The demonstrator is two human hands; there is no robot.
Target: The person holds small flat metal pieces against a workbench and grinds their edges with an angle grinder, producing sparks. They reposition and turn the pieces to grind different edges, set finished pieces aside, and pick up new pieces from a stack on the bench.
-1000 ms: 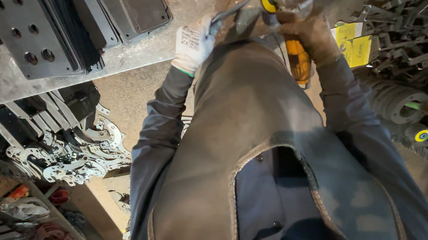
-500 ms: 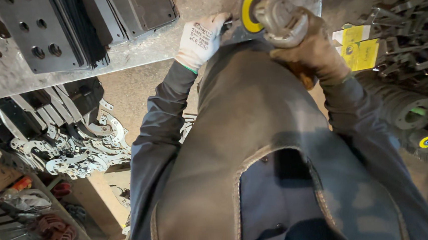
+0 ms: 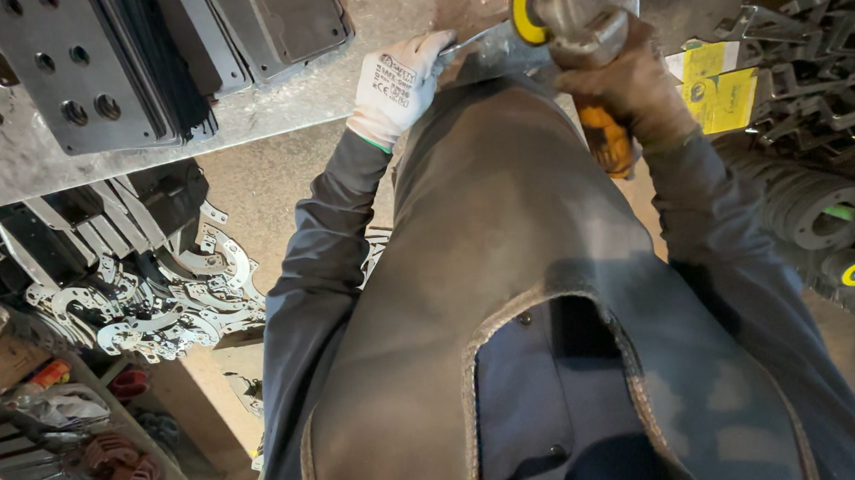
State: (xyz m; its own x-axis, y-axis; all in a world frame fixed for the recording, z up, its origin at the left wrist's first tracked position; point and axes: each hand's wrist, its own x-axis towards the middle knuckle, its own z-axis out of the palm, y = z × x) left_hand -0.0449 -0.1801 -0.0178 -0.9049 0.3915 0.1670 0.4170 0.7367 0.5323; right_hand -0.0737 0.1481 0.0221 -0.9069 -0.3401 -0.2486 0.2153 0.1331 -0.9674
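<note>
The leather apron (image 3: 512, 294) fills the centre and lower half of the frame, worn over a dark long-sleeved jacket. Above it, a steel workbench (image 3: 288, 104) runs across the upper part of the frame, carrying a stack of drilled dark plates (image 3: 75, 69) at upper left. Below the bench at left lies a heap of curved cut-metal parts (image 3: 151, 304); coiled and bracketed metal stock (image 3: 806, 203) occupies the right edge. The angle grinder (image 3: 573, 19) sits at top centre-right, its yellow-hubbed disc (image 3: 528, 0) facing left and its orange-yellow body (image 3: 609, 142) extending down toward the apron. The right hand (image 3: 627, 81), in a brown glove, is wrapped closed around the grinder's head. The left hand (image 3: 399, 84), in a white glove, is closed on the near end of a narrow metal strip (image 3: 482, 51), which lies at the bench edge just left of the disc; whether disc and strip touch cannot be told. The strip appears stiff, thin and fairly light, with edges likely sharp and, near the disc, likely hot; it is best gripped at the end away from the disc, pressed flat to the bench. The grinder appears heavy and prone to kick, so a full closed grip on its body is judged necessary.
</note>
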